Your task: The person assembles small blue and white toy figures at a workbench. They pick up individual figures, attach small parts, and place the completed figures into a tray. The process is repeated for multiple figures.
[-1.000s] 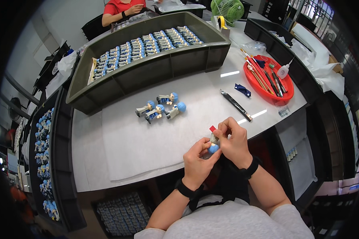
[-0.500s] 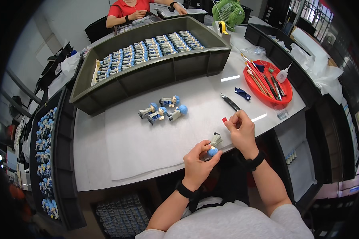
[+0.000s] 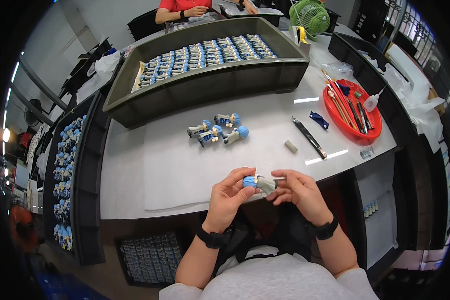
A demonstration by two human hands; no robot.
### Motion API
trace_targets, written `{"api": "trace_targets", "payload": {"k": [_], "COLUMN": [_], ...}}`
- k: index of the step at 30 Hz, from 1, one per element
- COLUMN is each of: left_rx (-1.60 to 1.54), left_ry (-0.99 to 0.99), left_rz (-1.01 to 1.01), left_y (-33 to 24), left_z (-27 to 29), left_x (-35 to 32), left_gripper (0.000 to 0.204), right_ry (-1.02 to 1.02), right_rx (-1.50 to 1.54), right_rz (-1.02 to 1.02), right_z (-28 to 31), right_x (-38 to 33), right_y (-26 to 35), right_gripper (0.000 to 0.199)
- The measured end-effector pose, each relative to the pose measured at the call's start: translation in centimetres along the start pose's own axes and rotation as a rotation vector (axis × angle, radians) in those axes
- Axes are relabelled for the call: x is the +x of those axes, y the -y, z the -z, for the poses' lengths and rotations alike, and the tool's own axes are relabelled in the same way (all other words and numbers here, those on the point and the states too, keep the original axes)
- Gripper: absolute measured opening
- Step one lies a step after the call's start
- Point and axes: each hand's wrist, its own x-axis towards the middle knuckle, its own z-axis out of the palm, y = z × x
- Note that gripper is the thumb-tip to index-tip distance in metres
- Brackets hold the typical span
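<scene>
A small figurine (image 3: 266,185) with blue hair and a grey coat lies sideways in my left hand (image 3: 227,194), its head between the thumb and fingers. My right hand (image 3: 302,194) is beside the legs end, fingers apart and slightly bent; whether a fingertip touches the figurine cannot be made out. On the table beyond the hands rests a small grey block (image 3: 291,146). A black craft knife (image 3: 309,138) lies to its right. Several similar figurines (image 3: 217,131) lie loosely grouped on a white sheet (image 3: 175,185), left of the knife.
A large grey-green bin (image 3: 205,79) with rows of figurines stands at the back. A red bowl (image 3: 374,133) of brushes and tools sits right, near a dark blue piece (image 3: 319,120). A black crate (image 3: 87,200) of figurines is at left. A co-worker (image 3: 185,11) sits beyond.
The small red piece is gone from my right fingers, which have spread and moved to the figurine. My left hand has turned the figurine sideways. A grey block now shows on the table.
</scene>
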Motion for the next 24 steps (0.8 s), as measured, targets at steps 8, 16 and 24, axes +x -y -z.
{"api": "trace_targets", "payload": {"k": [8, 16, 24], "left_rx": [-0.066, 0.026, 0.014], "left_ry": [0.032, -0.006, -0.079], "left_rz": [0.073, 0.107, 0.152], "left_y": [0.4, 0.9, 1.3], "left_z": [-1.3, -2.9, -2.8], "left_x": [0.4, 0.3, 0.3], "left_gripper": [0.04, 0.039, 0.032], "right_ry": [0.025, -0.184, -0.241], "right_rx": [0.129, -0.069, -0.311], "right_rz": [0.053, 0.423, 0.583], "right_z": [-0.4, -0.2, -0.5], "right_x": [-1.9, -2.5, -3.1], "right_y": [-1.7, -3.0, -2.7], "right_gripper": [0.034, 0.041, 0.048]}}
